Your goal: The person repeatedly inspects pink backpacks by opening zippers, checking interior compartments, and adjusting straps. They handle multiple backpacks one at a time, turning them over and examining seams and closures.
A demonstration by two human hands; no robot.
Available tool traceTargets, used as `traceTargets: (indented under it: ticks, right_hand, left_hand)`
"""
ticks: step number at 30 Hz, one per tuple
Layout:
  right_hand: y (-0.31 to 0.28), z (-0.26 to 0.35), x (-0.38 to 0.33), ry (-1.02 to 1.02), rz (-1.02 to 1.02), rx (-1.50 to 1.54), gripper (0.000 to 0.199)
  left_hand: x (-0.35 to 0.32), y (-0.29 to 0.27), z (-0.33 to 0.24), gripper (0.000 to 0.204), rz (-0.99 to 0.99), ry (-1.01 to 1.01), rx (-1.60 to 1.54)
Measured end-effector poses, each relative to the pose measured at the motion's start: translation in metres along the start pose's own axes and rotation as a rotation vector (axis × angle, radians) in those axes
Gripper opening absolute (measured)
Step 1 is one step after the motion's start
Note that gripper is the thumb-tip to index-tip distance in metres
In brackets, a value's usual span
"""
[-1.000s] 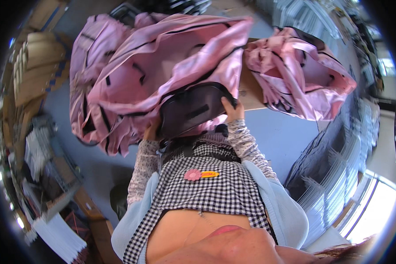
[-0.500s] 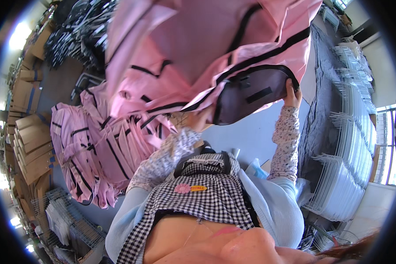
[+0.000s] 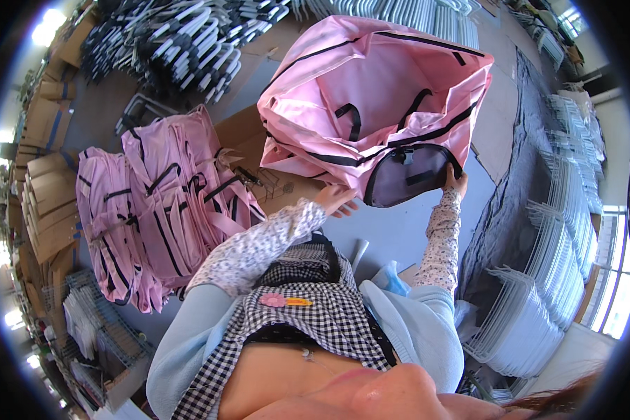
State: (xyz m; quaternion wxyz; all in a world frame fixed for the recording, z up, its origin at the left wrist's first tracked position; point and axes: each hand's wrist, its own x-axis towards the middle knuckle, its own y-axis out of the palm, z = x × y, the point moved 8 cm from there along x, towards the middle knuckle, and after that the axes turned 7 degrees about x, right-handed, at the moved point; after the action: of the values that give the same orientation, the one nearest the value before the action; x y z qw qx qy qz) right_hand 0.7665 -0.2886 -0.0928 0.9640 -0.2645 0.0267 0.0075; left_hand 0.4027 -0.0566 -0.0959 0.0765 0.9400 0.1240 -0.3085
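A large pink fabric bag with black trim stands spread with its mouth gaping, its inside and black straps showing. On its near side is a grey, black-edged rounded panel. My right hand has its fingers closed round the right edge of this panel. Beside the panel's left end, at the bag's lower edge, my left hand has its fingers stretched and apart; the bag hides part of it. To the left lies a pile of folded pink bags with black straps.
Dark and white bent metal tubes are heaped at the far left. White wire frames stand stacked along the right, past a dark crumpled sheet. Cardboard boxes line the left. Brown cardboard lies beneath the bag and pile.
The raised, billowing bag has come down and spread, its mouth now facing up. My left hand has loosened at its lower edge, while my right hand keeps its hold and has dropped slightly.
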Motion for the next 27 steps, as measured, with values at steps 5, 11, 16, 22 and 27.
traceTargets:
  ticks: [5,11,16,22,27]
  right_hand:
    - [-0.022,0.06,-0.03,-0.153,-0.167,-0.493,0.074]
    - [-0.036,0.181,-0.138,-1.1,-0.539,-0.526,0.056]
    - [0.085,0.27,-0.326,-1.003,0.334,0.222,0.03]
    - [0.103,0.447,-0.673,-0.924,1.484,1.003,0.033]
    - [0.027,0.471,-0.722,-0.565,1.922,1.542,0.037]
  left_hand:
    - [-0.094,-0.056,0.074,0.031,-0.236,0.094,-0.113]
    - [-0.271,-0.166,0.146,0.024,-0.883,0.188,0.102]
    - [-0.381,-0.219,0.222,0.02,-1.26,0.075,-0.03]
    - [-0.439,-0.27,0.246,0.02,-1.437,0.048,0.459]
    - [-0.421,-0.298,0.217,0.037,-1.314,0.186,0.675]
